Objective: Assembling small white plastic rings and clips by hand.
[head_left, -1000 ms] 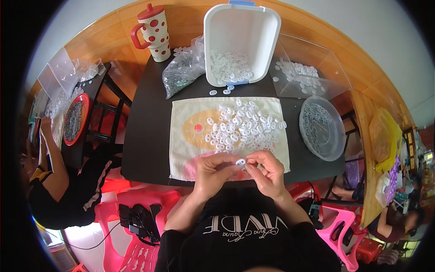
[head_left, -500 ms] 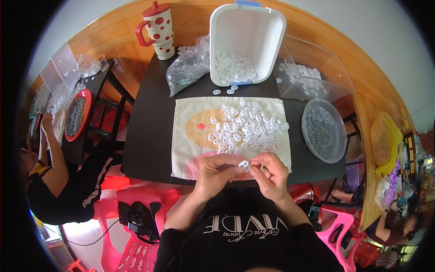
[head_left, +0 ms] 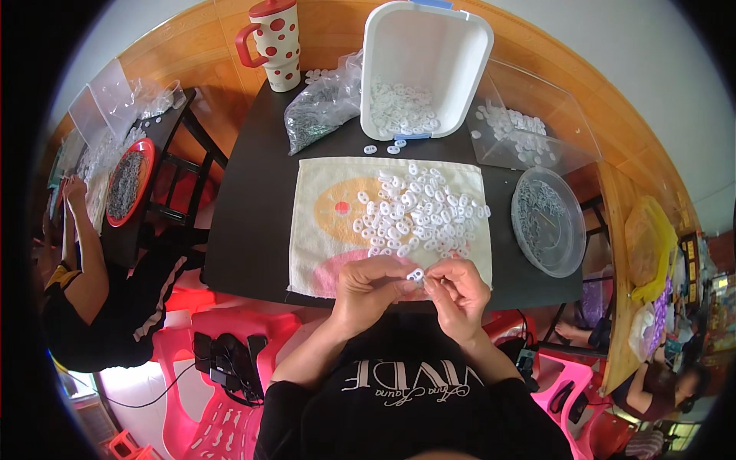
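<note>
Close to the table's front edge, my left hand (head_left: 366, 295) pinches a small white oval plastic piece with two holes (head_left: 415, 274) between thumb and forefinger. My right hand (head_left: 460, 297) meets it from the other side, its thumb and forefinger pressed together against the piece's right end. Whether a smaller part sits between those right fingertips is too fine to make out. Just beyond both hands, a loose pile of the same white pieces (head_left: 422, 207) covers the right half of a cream patterned towel (head_left: 310, 184).
A white tub (head_left: 429, 38) leans at the back with more pieces inside. Left of it are a bag of small metal parts (head_left: 318, 111) and a dotted tumbler (head_left: 277, 50). A round clear dish (head_left: 571, 253) and a clear box (head_left: 552, 92) stand right. Another person (head_left: 88, 276) works at left.
The white piece has tilted slightly between my fingertips, both hands keeping their pinch. The whole view has shifted a little. At the left, the other person's hand has risen.
</note>
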Tool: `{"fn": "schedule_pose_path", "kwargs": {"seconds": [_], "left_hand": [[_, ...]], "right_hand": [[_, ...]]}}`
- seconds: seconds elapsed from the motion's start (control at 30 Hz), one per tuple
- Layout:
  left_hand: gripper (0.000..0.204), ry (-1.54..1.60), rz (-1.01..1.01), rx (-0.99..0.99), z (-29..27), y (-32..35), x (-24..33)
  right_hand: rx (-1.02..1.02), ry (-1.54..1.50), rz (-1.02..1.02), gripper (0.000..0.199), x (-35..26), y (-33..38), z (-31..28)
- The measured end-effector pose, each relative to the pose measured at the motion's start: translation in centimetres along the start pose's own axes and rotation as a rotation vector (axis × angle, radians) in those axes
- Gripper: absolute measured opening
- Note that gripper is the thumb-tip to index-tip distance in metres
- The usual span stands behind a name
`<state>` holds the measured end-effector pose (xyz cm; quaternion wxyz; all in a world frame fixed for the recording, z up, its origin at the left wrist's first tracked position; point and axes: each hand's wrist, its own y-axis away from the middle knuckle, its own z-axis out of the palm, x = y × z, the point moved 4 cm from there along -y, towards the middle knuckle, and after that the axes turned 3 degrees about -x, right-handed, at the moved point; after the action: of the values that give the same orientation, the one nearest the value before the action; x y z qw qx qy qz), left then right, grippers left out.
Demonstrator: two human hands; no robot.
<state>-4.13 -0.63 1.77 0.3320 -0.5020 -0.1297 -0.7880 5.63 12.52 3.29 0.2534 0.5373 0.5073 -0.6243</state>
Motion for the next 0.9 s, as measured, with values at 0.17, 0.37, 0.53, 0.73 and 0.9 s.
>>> {"fn": "schedule_pose_path", "kwargs": {"seconds": [0.17,0.37,0.53,0.73,0.9], "left_hand": [[0.016,-0.103,0.008,0.039,0.2,-0.3,0.3],[0.02,-0.121,0.081,0.037,0.5,0.0,0.0],[0.021,-0.181,0.025,0.013,-0.2,-0.2,-0.5],[0.023,-0.353,-0.08,-0.057,-1.3,-1.0,-2.0],[0.031,-0.751,0.117,-0.048,-0.3,-1.0,-0.9]], "right_hand": [[0.076,0.077,-0.052,0.016,0.3,0.1,0.1],[0.13,0.047,-0.126,0.018,0.1,0.3,0.6],[0.054,0.105,-0.065,0.014,0.7,0.2,0.1],[-0.075,0.2,-0.041,0.018,2.0,-0.9,-0.5],[-0.215,0.263,-0.174,0.023,0.9,-2.4,-0.8]]}}
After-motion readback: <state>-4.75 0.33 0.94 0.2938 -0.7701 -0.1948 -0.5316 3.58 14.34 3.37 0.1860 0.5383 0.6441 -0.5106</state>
